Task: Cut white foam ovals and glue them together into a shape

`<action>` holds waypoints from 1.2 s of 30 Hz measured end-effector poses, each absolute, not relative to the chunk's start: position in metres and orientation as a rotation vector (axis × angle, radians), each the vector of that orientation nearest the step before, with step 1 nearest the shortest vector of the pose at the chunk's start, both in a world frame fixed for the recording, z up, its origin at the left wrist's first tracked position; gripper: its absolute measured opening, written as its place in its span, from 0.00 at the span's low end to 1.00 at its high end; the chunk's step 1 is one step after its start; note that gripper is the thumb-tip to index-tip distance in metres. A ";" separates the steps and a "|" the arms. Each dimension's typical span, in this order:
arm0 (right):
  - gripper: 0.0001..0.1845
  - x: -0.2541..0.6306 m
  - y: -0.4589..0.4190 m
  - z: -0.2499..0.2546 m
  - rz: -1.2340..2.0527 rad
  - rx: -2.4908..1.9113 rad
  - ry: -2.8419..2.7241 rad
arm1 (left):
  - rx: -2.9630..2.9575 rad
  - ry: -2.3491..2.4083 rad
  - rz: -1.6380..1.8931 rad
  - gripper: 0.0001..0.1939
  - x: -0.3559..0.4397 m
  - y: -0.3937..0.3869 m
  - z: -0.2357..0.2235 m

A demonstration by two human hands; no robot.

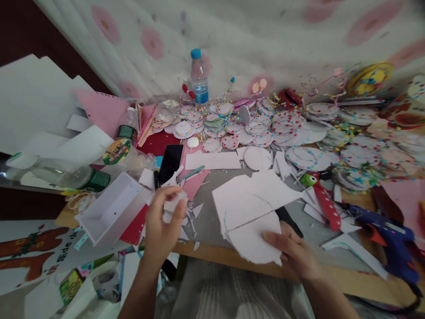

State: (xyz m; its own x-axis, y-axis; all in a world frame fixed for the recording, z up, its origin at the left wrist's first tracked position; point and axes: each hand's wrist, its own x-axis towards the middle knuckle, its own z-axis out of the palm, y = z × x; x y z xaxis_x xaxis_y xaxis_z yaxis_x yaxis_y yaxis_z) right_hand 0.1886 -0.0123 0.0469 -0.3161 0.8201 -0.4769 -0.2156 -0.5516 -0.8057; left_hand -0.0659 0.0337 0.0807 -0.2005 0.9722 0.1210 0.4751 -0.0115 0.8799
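My right hand (294, 248) grips the lower edge of an irregularly cut white foam board piece (247, 199), thumb on top. A dark straight line crosses the board, along with a faint curved line. My left hand (164, 221) is raised left of it, thumb and fingers curled together at a small whitish, blurred piece (179, 199) that I cannot make out. Thin white scraps (191, 217) lie on the table just beyond that hand. A black handle (289, 221) shows partly from beneath the board, near my right hand.
Stacks of decorated white discs (259, 126) line the back, near a water bottle (199, 77). A phone (171, 161) and a white box (111, 208) stand left. On the right lie a red dotted tool (325, 201) and a blue glue gun (387, 235).
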 end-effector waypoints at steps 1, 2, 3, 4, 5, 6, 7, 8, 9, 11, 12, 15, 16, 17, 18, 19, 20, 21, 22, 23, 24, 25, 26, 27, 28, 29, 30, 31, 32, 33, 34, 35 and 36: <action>0.27 0.187 -0.012 0.049 2.012 -1.163 -0.862 | 1.378 1.546 1.021 0.16 -0.059 0.031 0.081; 0.25 0.186 -0.012 0.051 2.082 -1.113 -0.886 | 1.262 1.388 0.900 0.18 -0.052 0.028 0.080; 0.24 0.184 -0.011 0.053 2.134 -1.075 -0.910 | 1.173 1.280 0.812 0.19 -0.046 0.026 0.079; 0.22 0.182 -0.009 0.055 2.145 -1.064 -0.928 | 1.120 1.226 0.767 0.19 -0.040 0.024 0.078; 0.20 0.180 -0.007 0.056 2.106 -1.086 -0.940 | 1.105 1.218 0.761 0.19 -0.035 0.023 0.077; 0.19 0.178 -0.004 0.057 2.032 -1.122 -0.946 | 1.113 1.242 0.775 0.18 -0.031 0.022 0.076; 0.18 0.176 -0.002 0.057 1.951 -1.160 -0.944 | 1.128 1.275 0.793 0.18 -0.029 0.020 0.076; 0.17 0.175 0.000 0.057 1.884 -1.197 -0.937 | 1.134 1.298 0.804 0.18 -0.028 0.019 0.075; 0.17 0.174 0.001 0.057 1.843 -1.225 -0.919 | 1.124 1.300 0.793 0.17 -0.028 0.017 0.074; 0.17 0.173 0.003 0.056 1.837 -1.265 -0.874 | 1.068 1.241 0.704 0.16 -0.031 0.014 0.073; 0.17 0.173 0.003 0.055 1.854 -1.280 -0.859 | 1.048 1.192 0.650 0.15 -0.034 0.014 0.072; 0.16 0.174 0.004 0.058 1.961 -1.311 -0.934 | 1.059 1.096 0.590 0.17 -0.041 0.019 0.073; 0.15 0.174 0.005 0.059 2.009 -1.313 -0.992 | 1.070 1.099 0.598 0.17 -0.041 0.022 0.075; 0.15 0.174 0.006 0.061 2.050 -1.309 -1.060 | 1.081 1.121 0.600 0.17 -0.041 0.026 0.078; 0.15 0.174 0.007 0.062 2.079 -1.302 -1.128 | 1.095 1.153 0.580 0.17 -0.039 0.029 0.081; 0.14 0.174 0.008 0.064 2.091 -1.292 -1.192 | 1.112 1.187 0.550 0.16 -0.037 0.032 0.084; 0.13 0.173 0.009 0.066 2.090 -1.284 -1.245 | 1.130 1.217 0.522 0.15 -0.034 0.034 0.086; 0.11 0.173 0.010 0.068 2.083 -1.278 -1.290 | 1.143 1.241 0.505 0.14 -0.031 0.035 0.088; 0.10 0.172 0.010 0.069 2.079 -1.274 -1.323 | 1.143 1.250 0.507 0.14 -0.028 0.035 0.089; 0.10 0.172 0.010 0.070 2.073 -1.274 -1.342 | 1.121 1.241 0.525 0.14 -0.026 0.035 0.089; 0.10 0.172 0.010 0.072 2.062 -1.282 -1.354 | 1.081 1.223 0.552 0.14 -0.024 0.033 0.088; 0.10 0.172 0.009 0.073 2.047 -1.294 -1.370 | 1.025 1.195 0.583 0.13 -0.022 0.032 0.086; 0.10 0.173 0.008 0.074 2.029 -1.311 -1.391 | 0.955 1.160 0.611 0.13 -0.020 0.030 0.084; 0.10 0.173 0.007 0.075 2.011 -1.327 -1.420 | 0.878 1.123 0.633 0.12 -0.019 0.028 0.081; 0.11 0.174 0.006 0.077 1.990 -1.340 -1.452 | 0.804 1.091 0.647 0.12 -0.017 0.026 0.077; 0.11 0.174 0.005 0.078 1.972 -1.345 -1.484 | 0.739 1.071 0.658 0.13 -0.016 0.024 0.073; 0.11 0.174 0.005 0.079 1.961 -1.346 -1.509 | 0.685 1.060 0.660 0.13 -0.014 0.023 0.070; 0.11 0.175 0.004 0.080 1.955 -1.342 -1.522 | 0.647 1.054 0.657 0.14 -0.013 0.024 0.067; 0.11 0.175 0.005 0.081 1.948 -1.335 -1.526 | 0.632 1.047 0.646 0.15 -0.013 0.025 0.066; 0.12 0.175 0.005 0.080 1.935 -1.327 -1.524 | 0.653 1.042 0.634 0.15 -0.014 0.026 0.067; 0.12 0.176 0.006 0.079 1.910 -1.323 -1.517 | 0.717 1.050 0.629 0.15 -0.016 0.028 0.070; 0.13 0.176 0.008 0.077 1.877 -1.323 -1.499 | 0.823 1.085 0.648 0.15 -0.019 0.030 0.075; 0.13 0.176 0.010 0.073 1.836 -1.333 -1.464 | 0.963 1.131 0.686 0.15 -0.023 0.032 0.084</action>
State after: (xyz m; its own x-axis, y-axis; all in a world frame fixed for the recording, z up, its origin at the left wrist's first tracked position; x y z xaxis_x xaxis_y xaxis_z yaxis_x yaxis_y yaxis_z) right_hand 0.1763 0.0104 0.0733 -0.4399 0.8004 -0.4072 0.2189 -0.3442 -0.9130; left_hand -0.0233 0.0318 0.0835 0.3039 0.8516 -0.4271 0.0153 0.4439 0.8960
